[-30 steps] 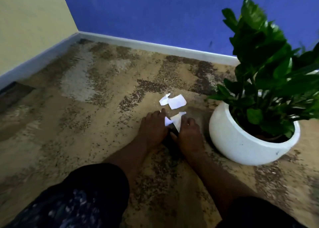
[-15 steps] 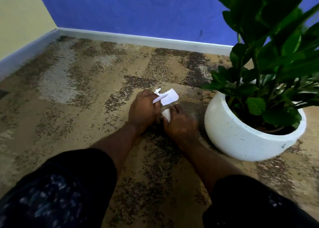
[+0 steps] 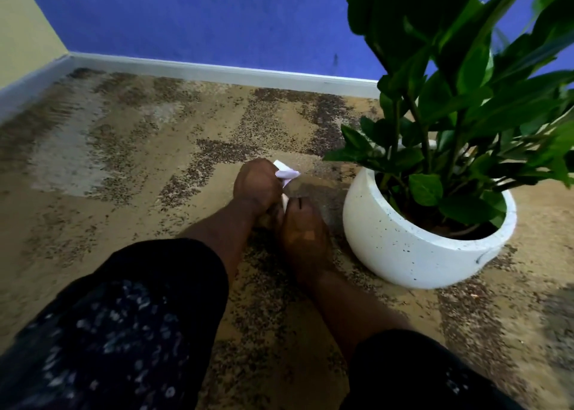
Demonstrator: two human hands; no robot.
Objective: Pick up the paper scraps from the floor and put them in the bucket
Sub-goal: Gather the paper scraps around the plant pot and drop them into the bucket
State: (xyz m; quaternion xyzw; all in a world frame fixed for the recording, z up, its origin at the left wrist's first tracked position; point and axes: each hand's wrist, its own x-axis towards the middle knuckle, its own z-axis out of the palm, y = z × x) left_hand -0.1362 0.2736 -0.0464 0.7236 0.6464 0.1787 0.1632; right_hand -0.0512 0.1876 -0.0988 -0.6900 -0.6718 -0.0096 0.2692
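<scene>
On the speckled floor (image 3: 139,167) beside a white plant pot (image 3: 403,248), the paper scraps (image 3: 287,173) stick out rightward from the gripping left hand (image 3: 257,186), the right hand (image 3: 302,223) close behind, its grip unclear; no bucket shows.

hands (image 3: 256,186) (image 3: 302,226) x2 | paper scraps (image 3: 287,173) x2 – vis. only | plant pot (image 3: 403,248) x1

White paper scraps (image 3: 287,173), crumpled into a bunch, gripped in the left hand (image 3: 257,187); another thin white sliver (image 3: 284,201) showing between it and the right hand (image 3: 302,228).
</scene>
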